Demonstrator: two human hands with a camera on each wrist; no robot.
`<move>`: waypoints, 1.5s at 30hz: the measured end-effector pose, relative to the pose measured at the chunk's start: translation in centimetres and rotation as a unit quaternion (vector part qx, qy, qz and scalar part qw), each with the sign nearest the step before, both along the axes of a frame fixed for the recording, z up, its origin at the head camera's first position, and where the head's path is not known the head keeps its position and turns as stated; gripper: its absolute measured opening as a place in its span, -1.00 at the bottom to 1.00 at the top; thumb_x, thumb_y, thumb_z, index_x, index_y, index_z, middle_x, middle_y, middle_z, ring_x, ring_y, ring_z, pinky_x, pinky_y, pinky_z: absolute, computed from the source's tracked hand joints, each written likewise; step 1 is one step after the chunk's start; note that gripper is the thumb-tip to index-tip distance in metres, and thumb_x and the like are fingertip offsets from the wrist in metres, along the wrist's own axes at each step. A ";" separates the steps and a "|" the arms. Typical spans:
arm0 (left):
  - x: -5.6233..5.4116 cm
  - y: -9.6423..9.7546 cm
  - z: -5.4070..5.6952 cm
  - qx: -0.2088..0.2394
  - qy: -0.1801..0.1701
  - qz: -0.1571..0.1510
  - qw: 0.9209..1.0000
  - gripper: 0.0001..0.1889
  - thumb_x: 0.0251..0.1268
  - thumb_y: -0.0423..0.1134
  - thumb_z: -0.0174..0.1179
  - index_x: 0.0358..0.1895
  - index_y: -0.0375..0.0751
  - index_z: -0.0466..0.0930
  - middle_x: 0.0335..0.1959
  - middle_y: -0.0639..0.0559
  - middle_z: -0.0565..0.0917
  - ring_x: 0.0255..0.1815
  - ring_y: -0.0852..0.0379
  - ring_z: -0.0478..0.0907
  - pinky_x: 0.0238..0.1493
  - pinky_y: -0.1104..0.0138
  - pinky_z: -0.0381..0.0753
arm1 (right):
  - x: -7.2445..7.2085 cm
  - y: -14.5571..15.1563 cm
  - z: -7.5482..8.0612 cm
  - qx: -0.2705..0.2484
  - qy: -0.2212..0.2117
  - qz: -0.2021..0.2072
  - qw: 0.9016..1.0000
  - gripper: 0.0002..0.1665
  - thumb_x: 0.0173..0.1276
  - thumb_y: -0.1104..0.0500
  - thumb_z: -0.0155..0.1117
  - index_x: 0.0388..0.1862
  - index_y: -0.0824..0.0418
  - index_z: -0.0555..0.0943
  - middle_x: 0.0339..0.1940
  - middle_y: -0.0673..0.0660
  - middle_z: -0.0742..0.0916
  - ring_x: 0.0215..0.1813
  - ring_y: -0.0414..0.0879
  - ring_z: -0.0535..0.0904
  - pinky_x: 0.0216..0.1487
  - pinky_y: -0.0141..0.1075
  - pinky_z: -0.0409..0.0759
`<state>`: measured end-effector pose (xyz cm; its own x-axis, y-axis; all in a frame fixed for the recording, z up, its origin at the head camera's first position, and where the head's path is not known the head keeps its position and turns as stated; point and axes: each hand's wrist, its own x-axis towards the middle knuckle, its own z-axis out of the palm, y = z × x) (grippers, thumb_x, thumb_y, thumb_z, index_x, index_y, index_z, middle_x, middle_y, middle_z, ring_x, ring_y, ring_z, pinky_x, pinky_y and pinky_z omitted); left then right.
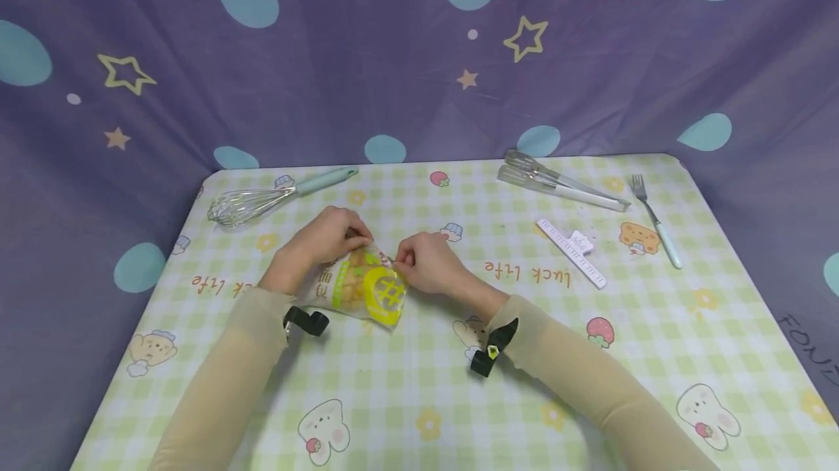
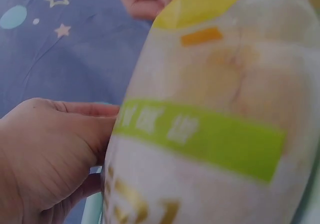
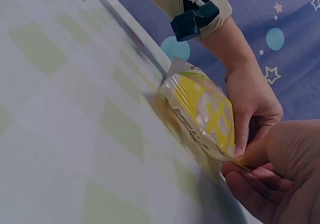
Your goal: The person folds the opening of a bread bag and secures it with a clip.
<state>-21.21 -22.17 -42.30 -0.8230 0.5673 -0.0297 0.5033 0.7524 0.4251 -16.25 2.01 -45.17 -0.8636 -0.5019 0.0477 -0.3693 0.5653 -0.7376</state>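
Note:
A plump plastic snack bag (image 1: 357,285) with yellow and green print lies tilted over the middle-left of the table. Pale brown pieces show through its clear part. My left hand (image 1: 324,234) pinches its far edge between thumb and fingers. At the bag's right corner, my right hand (image 1: 429,263) pinches the film with thumb and forefinger. In the right wrist view, the thumb and fingers of both hands meet close together at one end of the bag (image 3: 205,109). The bag (image 2: 215,149) fills most of the left wrist view and hides some left fingertips.
A whisk (image 1: 252,207) with a mint handle lies at the back left. Tongs (image 1: 564,187), a white bag clip (image 1: 573,252) and a fork (image 1: 655,223) lie to the right. A green checked cloth (image 1: 406,398) covers the table; a purple curtain (image 1: 367,56) hangs behind it.

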 end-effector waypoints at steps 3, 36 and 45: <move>-0.1 -0.2 -0.1 -0.003 0.010 0.009 1.000 -0.92 0.42 -0.35 0.40 -0.17 -0.23 0.86 -0.18 -0.10 0.85 -0.11 -0.07 0.78 0.01 0.06 0.76 | 0.0 0.1 0.0 0.001 -0.006 -0.002 1.000 -0.79 0.43 0.20 0.42 -0.46 0.10 0.76 -0.63 -0.07 0.68 -0.58 -0.26 0.52 -0.47 -0.46 0.45; 0.3 -0.1 -1.0 -0.037 0.067 0.015 0.997 -0.95 0.52 -0.30 0.29 -0.17 -0.05 0.69 -0.20 -0.02 0.70 -0.13 -0.03 0.59 0.00 0.07 0.64 | 0.3 4.0 1.1 0.041 0.011 0.012 0.999 -0.82 0.31 0.03 0.58 -0.27 0.09 0.77 -0.51 -0.12 0.74 -0.44 -0.26 0.60 -0.25 -0.36 0.60; 0.4 -0.1 -0.9 -0.039 0.066 0.018 0.997 -0.96 0.51 -0.29 0.30 -0.18 -0.06 0.69 -0.20 -0.02 0.71 -0.09 -0.04 0.61 0.04 0.05 0.64 | -0.7 9.2 2.4 0.068 0.061 -0.015 0.996 -0.81 0.34 0.07 0.51 -0.16 0.15 0.80 -0.35 0.00 0.82 -0.37 -0.25 0.69 -0.18 -0.24 0.71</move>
<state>-20.83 -22.31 -43.24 -0.8421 0.5380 0.0377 0.5235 0.7986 0.2970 -16.97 11.19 -42.73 -0.8700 -0.4852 0.0873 -0.4336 0.6688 -0.6039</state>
